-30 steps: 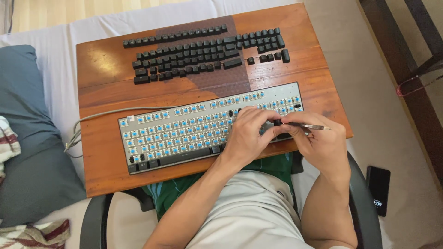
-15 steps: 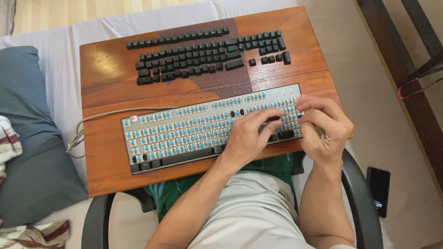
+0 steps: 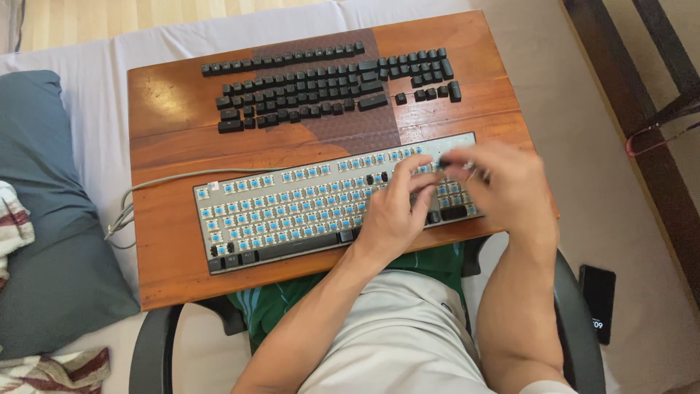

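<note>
Your left hand (image 3: 394,211) rests, fingers curled, on the stripped keyboard (image 3: 292,204) at the board's near edge; your right hand (image 3: 503,186) hovers blurred over its right end. Whether it grips anything, I cannot tell. A slip there could bend an exposed blue switch (image 3: 302,175).

Glossy varnished wooden board (image 3: 175,146) carries a matt grey metal-look keyboard (image 3: 292,211) with blue plastic switches; matt black plastic keycaps (image 3: 321,84) lie above.
</note>
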